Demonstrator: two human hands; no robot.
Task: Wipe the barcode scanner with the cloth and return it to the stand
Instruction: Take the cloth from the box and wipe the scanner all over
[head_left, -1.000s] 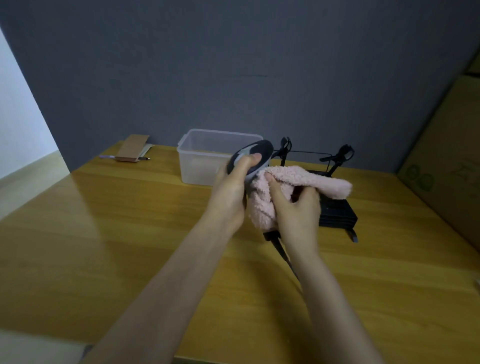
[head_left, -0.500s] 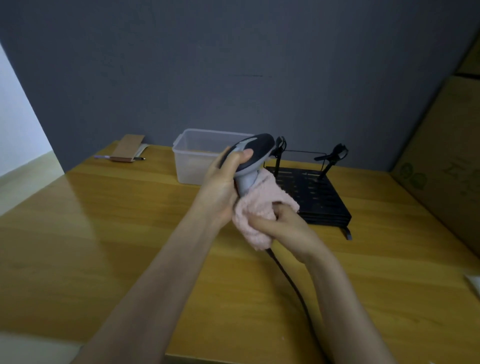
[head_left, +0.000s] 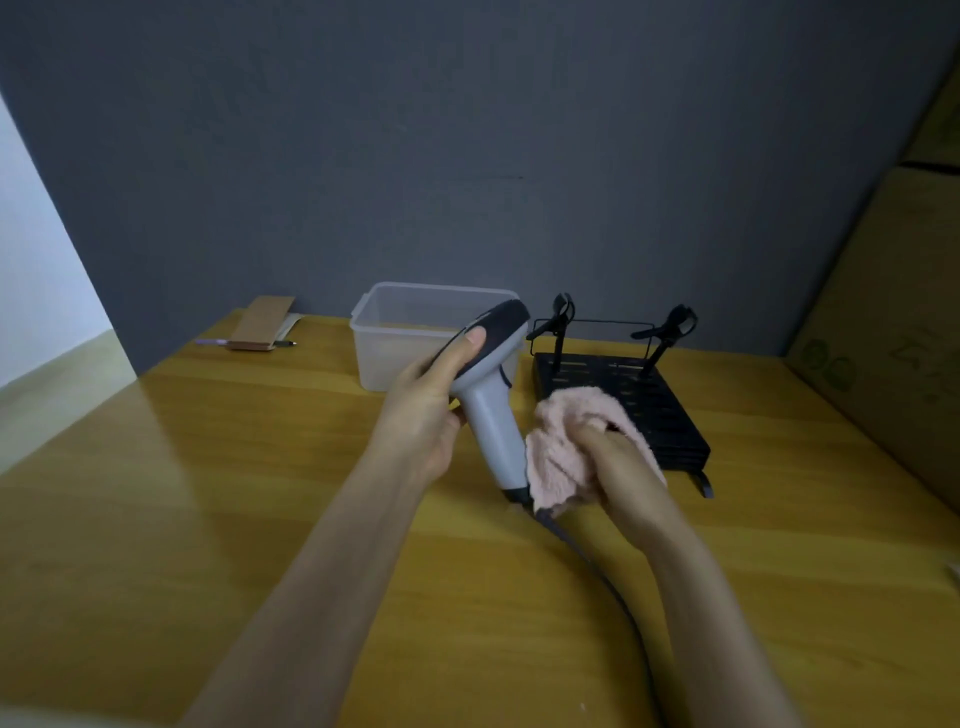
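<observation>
Your left hand (head_left: 426, 410): closed around the head of the barcode scanner (head_left: 491, 395), thumb along its dark top; scanner held above the table (head_left: 208, 493), grip pointing down, clear of the stand (head_left: 623, 395).
Your right hand (head_left: 618, 467): bunched around the pink cloth (head_left: 563, 452), cloth touching the lower right side of the scanner's grip.
Cable (head_left: 597, 566): runs from the grip's base toward you.
Stand: black perforated base with 2 clips, behind the right hand.
Clear plastic tub (head_left: 410, 332): just left of the stand, behind the scanner.
</observation>
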